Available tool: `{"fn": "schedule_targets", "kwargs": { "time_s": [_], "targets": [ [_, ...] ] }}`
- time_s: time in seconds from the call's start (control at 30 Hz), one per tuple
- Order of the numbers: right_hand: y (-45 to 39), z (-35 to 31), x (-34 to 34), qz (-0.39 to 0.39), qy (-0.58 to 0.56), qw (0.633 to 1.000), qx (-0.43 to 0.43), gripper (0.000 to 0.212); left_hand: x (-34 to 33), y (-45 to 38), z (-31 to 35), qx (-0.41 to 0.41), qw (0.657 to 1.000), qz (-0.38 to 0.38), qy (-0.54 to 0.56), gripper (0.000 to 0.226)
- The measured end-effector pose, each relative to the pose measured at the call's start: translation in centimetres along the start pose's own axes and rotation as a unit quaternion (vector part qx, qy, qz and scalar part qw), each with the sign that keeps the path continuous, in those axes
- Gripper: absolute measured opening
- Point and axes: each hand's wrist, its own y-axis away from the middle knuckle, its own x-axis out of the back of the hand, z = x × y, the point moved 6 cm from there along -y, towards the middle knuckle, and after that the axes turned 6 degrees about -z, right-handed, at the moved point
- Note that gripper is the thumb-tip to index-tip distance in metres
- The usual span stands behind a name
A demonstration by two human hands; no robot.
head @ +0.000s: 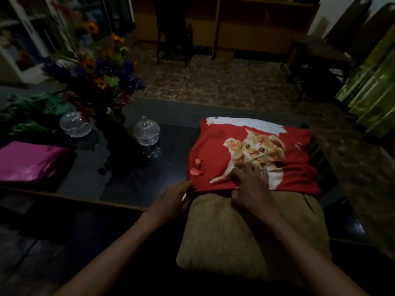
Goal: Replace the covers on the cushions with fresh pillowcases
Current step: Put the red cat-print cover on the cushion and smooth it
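A: Status on the cushion (245, 238)?

B: Tan, plump, squarish, coarse weave. Its near half is hung over the near edge of the dark glossy tabletop (136, 180). The far half is already sheathed in the red pillowcase (213, 146), a thin smooth fabric with a kitten print and a white band at the far end.

A: Hands?

B: The case's near-left corner is pinched at the hem by the left hand (175, 199), fingers curled round the cloth edge. The right hand (250, 184) is laid over the hem at centre, fingers bent and bunching the fabric; wrinkles are fanned out to the right of it. Light is poor, so how much cloth is actually held under that grip cannot be fully confirmed.

A: Why that arrangement?

B: Judged: the opening is kept taut by the corner pinch while the slack is gathered at centre, so the case can be drawn toward the near side over the bare half. The overhang leaves the cushion's near end free for that.

A: Other stock?

B: A folded shiny magenta cover (27, 163) is set at far left, near the flower vase (115, 142) and two cut-glass lidded bowls (146, 133).
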Motion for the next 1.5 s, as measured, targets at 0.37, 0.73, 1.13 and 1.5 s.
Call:
{"fn": "schedule_targets", "kwargs": {
  "time_s": [0.37,0.73,1.13,1.5],
  "targets": [
    [-0.4,1.3,0.7,0.034,-0.029,0.999,0.015,0.043,1.3,-0.9,1.3,0.109,0.984,0.059,0.13,0.014],
    [1.2,2.9,1.7,0.021,-0.108,0.992,0.069,0.028,-0.1,-0.1,2.0,0.064,0.993,-0.103,-0.015,0.042],
    [8.2,17.8,3.5,0.105,-0.259,0.929,-0.244,0.052,-5.3,-10.0,15.4,-0.02,0.974,-0.194,-0.111,0.103],
    [13.4,20.0,1.8,0.141,-0.386,0.871,-0.268,0.025,-8.3,-10.2,15.2,-0.029,0.963,-0.176,-0.201,0.092]
  ]
}}
